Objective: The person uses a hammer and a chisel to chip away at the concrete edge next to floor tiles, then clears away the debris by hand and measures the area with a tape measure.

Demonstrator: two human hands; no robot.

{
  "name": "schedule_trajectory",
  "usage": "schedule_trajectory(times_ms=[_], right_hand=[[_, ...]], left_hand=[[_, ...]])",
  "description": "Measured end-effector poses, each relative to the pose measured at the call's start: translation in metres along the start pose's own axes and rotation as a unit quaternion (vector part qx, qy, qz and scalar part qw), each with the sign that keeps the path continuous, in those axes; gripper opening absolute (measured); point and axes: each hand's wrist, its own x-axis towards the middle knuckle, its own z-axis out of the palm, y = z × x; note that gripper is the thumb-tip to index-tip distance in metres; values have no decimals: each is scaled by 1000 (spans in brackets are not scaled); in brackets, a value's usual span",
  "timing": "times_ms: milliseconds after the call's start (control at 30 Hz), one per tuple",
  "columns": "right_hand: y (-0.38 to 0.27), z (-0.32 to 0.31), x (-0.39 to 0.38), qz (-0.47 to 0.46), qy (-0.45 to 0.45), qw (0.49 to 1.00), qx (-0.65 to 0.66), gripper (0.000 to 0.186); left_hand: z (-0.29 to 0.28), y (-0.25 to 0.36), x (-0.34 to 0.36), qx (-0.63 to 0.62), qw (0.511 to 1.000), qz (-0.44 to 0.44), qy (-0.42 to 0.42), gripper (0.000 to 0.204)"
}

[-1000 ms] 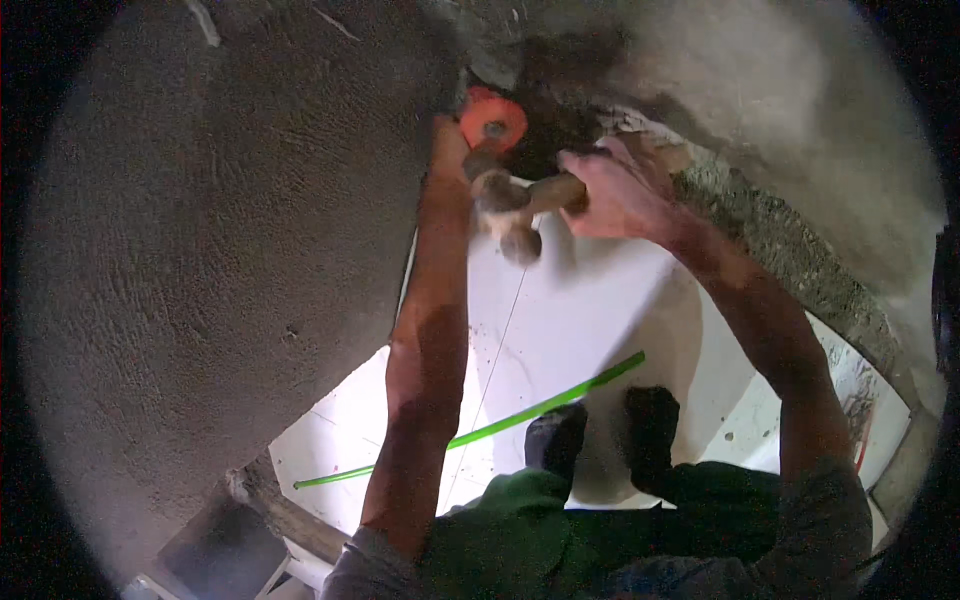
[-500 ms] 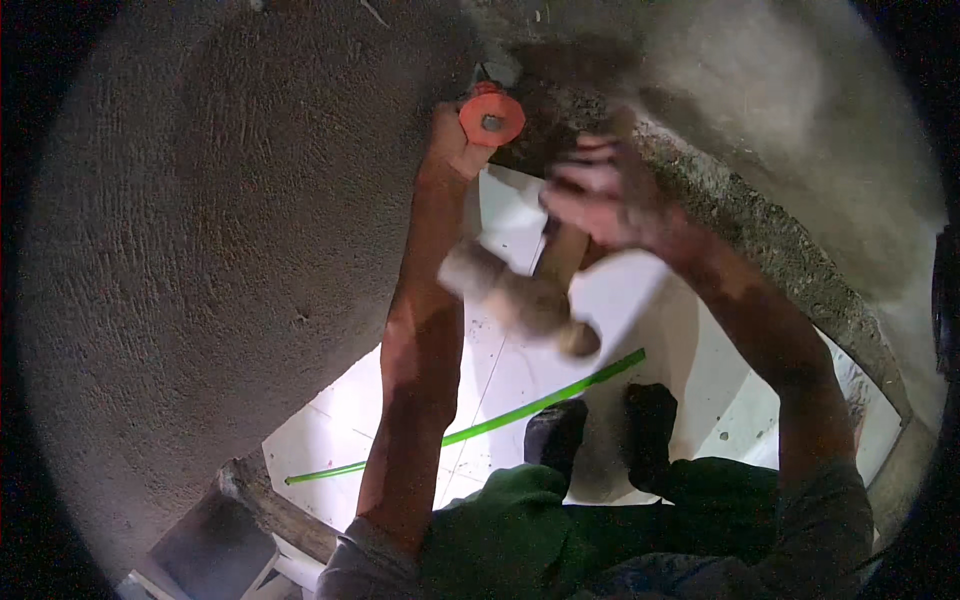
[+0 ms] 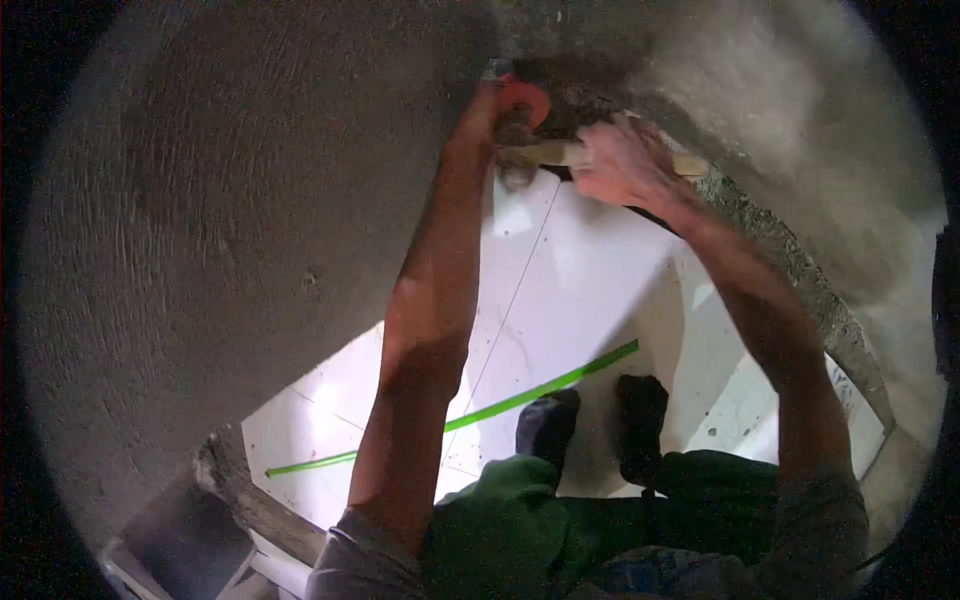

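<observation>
My left hand (image 3: 488, 105) is closed on a chisel with a round orange hand guard (image 3: 530, 98), held at the seam where the rough grey walls meet. My right hand (image 3: 620, 160) grips the wooden handle of a hammer (image 3: 516, 168), whose blurred head is just below the orange guard at the chisel's end; whether they touch I cannot tell. The chisel's tip is hidden.
Plastered wall (image 3: 200, 200) fills the left, a paler wall (image 3: 800, 100) the upper right with a crumbly strip along its foot. White floor tiles (image 3: 530, 280) carry a long green strip (image 3: 505, 405) near my feet. A dark board or stool (image 3: 185, 540) sits lower left.
Half a second ago the hammer head was lower, over the tiles; it has swung up to the chisel. My left hand and the guard have shifted slightly right.
</observation>
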Motion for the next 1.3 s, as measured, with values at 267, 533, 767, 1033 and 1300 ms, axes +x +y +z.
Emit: schedule_trajectory(times_ms=[267, 533, 767, 1033, 1300], right_hand=[[86, -36, -164, -25, -72, 985, -156, 36], [108, 6, -301, 71, 24, 987, -142, 16], [44, 23, -297, 61, 39, 994, -83, 26], [8, 23, -282, 170, 12, 984, 56, 28], [-23, 25, -252, 128, -74, 923, 355, 41]], left_hand=[[49, -64, -74, 129, 976, -73, -159, 35], [56, -65, 13, 471, 848, 114, 215, 33], [56, -73, -19, 541, 825, 162, 41, 33], [30, -64, -13, 539, 841, 22, 42, 46], [6, -81, -11, 486, 865, 85, 90, 54]])
